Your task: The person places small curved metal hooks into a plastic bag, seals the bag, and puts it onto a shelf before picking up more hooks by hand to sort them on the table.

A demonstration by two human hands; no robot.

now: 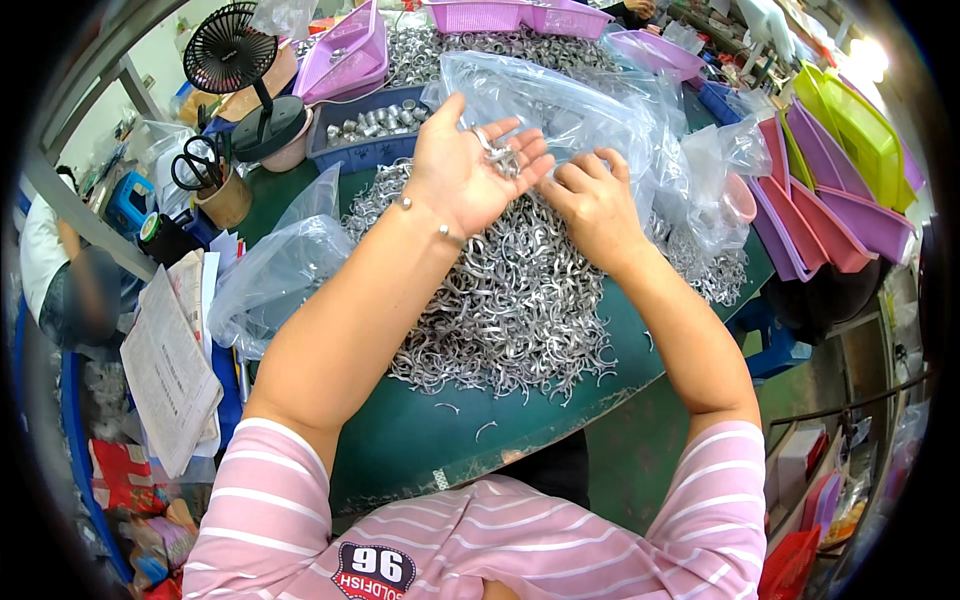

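My left hand (452,183) is turned palm up over the pile, fingers stretched, and carries a few curved silver metal pieces (502,157) across the fingers. Close beside its fingertips is my right hand (598,212), back upward, with its fingers bent down and drawn together. Whatever is between those fingers is hidden. Beneath both hands spreads a heap of small curved metal pieces (500,310) on the green table (385,445). A clear plastic bag (520,92) lies just beyond my hands, holding some metal bits.
A blue tray (340,155) of metal parts and a small black fan (232,50) stand at the far left. Scissors (198,160) stand in a holder. Another clear bag (275,275) lies left of the heap. Stacked coloured baskets (845,225) are at the right.
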